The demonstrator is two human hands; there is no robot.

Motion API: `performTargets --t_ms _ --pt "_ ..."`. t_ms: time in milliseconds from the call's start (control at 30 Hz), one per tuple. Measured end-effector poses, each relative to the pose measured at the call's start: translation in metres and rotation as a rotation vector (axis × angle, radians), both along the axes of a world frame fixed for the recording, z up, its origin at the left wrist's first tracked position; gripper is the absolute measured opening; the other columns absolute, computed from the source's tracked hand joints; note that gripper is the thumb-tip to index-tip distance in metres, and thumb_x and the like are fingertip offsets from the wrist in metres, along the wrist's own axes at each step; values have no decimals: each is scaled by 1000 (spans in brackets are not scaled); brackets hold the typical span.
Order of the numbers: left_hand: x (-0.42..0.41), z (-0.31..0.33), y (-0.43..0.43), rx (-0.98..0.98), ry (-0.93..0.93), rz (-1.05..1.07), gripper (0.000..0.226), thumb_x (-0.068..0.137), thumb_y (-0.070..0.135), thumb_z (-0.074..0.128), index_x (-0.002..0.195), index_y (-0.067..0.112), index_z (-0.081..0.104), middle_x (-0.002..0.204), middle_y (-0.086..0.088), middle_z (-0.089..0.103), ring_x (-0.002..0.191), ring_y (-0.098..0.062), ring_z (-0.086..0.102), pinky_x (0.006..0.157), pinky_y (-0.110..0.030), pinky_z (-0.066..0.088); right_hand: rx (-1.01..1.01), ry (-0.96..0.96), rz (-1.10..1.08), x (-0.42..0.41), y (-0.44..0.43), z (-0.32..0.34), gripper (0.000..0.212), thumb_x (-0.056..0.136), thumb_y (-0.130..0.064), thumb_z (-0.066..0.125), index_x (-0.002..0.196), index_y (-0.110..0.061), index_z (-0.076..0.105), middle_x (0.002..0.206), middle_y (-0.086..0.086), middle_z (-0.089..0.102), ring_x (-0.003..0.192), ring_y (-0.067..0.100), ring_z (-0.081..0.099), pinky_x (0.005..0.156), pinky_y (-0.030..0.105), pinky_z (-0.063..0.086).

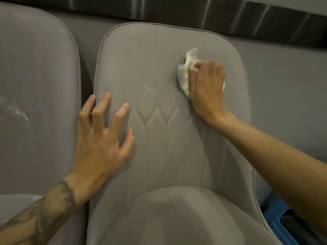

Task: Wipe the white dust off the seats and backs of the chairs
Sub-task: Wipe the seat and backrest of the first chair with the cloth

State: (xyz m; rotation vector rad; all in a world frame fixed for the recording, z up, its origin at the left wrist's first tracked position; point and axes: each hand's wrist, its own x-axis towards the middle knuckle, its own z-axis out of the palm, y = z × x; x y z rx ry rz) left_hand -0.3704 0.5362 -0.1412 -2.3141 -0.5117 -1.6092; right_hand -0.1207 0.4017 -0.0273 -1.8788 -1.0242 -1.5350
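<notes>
A grey padded chair fills the middle of the head view, its back (159, 68) facing me and its seat (173, 218) below. White dust smears (147, 90) mark the back near its centre, with smaller specks higher up. My right hand (207, 89) presses a crumpled white cloth (186, 73) flat against the upper right of the back. My left hand (100, 138) rests with spread fingers on the back's left edge, holding nothing. A second grey chair (35, 85) stands to the left, with white dust (16, 110) on its back.
A grey wall with a dark streaked band (230, 15) runs behind the chairs. A blue object (283, 221) sits low at the right beside the chair. The two chairs stand close together with a narrow gap.
</notes>
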Motion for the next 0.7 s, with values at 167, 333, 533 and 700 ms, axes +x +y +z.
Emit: performTargets --t_ms 167,333,533,700 --pt "0 1 -1 3 -1 5 53 98 36 58 146 14 53 154 -25 35 143 -52 29 122 -52 28 -596 -294 194 -10 -47 -124 33 108 -24 35 106 -8 65 100 16 59 91 36 55 83 46 38" --pt "-1 1 -1 -9 2 3 54 97 36 59 147 15 53 156 -25 36 144 -52 30 122 -53 28 -480 -279 165 2 -40 -93 17 104 -23 43 109 -12 55 102 13 50 91 33 48 84 46 37" --pt "-1 1 -1 -26 22 3 56 98 39 57 149 18 48 157 -22 30 146 -50 25 122 -51 26 -327 -156 207 -11 -32 -125 13 103 -19 48 110 -10 54 106 13 45 97 35 48 87 48 36" --pt "-1 1 -1 -32 24 3 55 98 37 58 148 17 48 157 -21 30 146 -49 25 122 -52 28 -898 -451 226 -14 -70 -186 24 98 -23 43 113 -14 60 112 9 59 97 31 58 86 40 40"
